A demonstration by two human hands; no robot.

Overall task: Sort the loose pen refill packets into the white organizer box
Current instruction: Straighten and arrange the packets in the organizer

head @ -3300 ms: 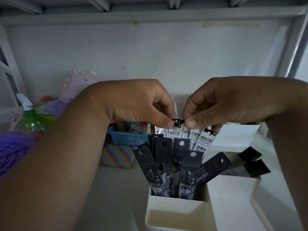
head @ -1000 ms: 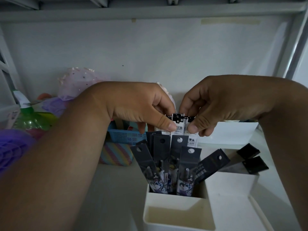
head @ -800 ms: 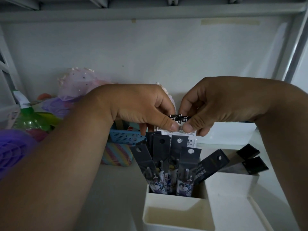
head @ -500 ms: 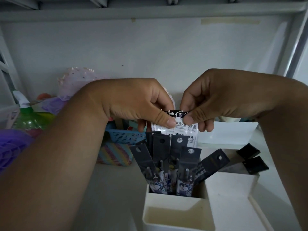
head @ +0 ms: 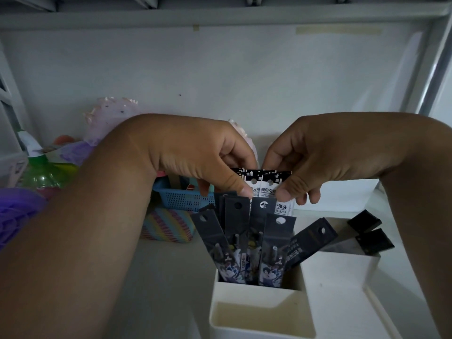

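Note:
A bunch of white pen refill packets (head: 266, 185) with black tops stands upright above the back of the white organizer box (head: 254, 293). My left hand (head: 203, 152) pinches their left edge and my right hand (head: 310, 155) pinches their right edge, thumbs in front. Several dark refill packets (head: 274, 243) stand fanned in the box's middle compartment, just in front of the white ones. Two more dark packets (head: 367, 231) lean in the right rear compartment. The front compartment (head: 259, 319) holds nothing.
A blue mesh basket (head: 181, 198) and a striped pouch (head: 168, 226) sit left of the box. A green spray bottle (head: 41, 172) and purple items (head: 19, 209) crowd the far left. The shelf's back wall (head: 220, 77) is close behind, with a white carton (head: 347, 194) at right.
The white packets have been squared into one stack between my thumbs and sit slightly lower, closer behind the dark packets. Both hands stay in nearly the same place.

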